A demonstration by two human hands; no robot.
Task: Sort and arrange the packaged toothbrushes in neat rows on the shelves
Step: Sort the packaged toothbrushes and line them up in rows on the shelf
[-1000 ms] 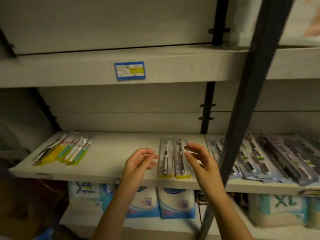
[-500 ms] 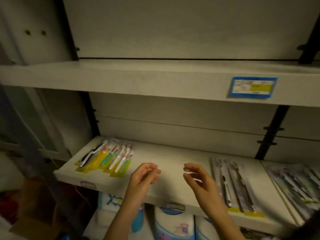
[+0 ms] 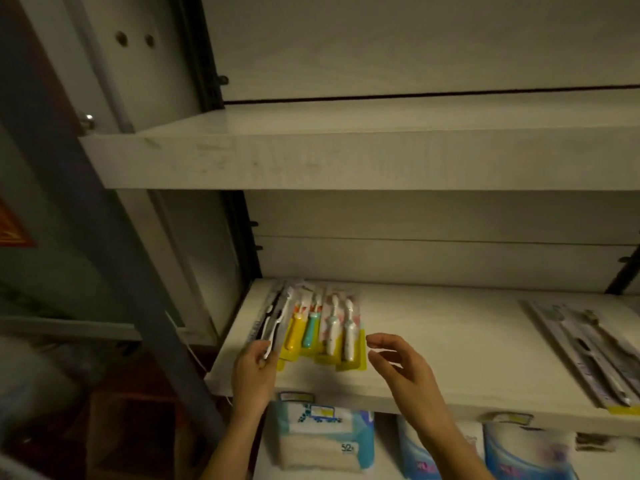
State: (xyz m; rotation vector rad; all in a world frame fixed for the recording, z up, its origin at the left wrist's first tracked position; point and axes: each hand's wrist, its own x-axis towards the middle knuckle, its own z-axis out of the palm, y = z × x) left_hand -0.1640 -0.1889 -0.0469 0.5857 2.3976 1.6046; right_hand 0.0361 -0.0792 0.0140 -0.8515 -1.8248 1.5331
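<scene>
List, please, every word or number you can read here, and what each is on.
"52": on the white pack below the shelf; what follows it is unclear.
Tags on the shelf edge: blurred, unreadable.
Toothbrush packs: print too small to read.
Orange sign at far left: blurred, unreadable.

The shelf [image 3: 450,341] lies bare between the coloured packs [image 3: 322,330] gripped by my left hand [image 3: 256,365] and the grey packs [image 3: 588,351] far right; my right hand [image 3: 398,362] hovers there unobstructed. The upper shelf [image 3: 346,161] limits headroom. A slanted post [image 3: 104,237] bars the left side.
</scene>
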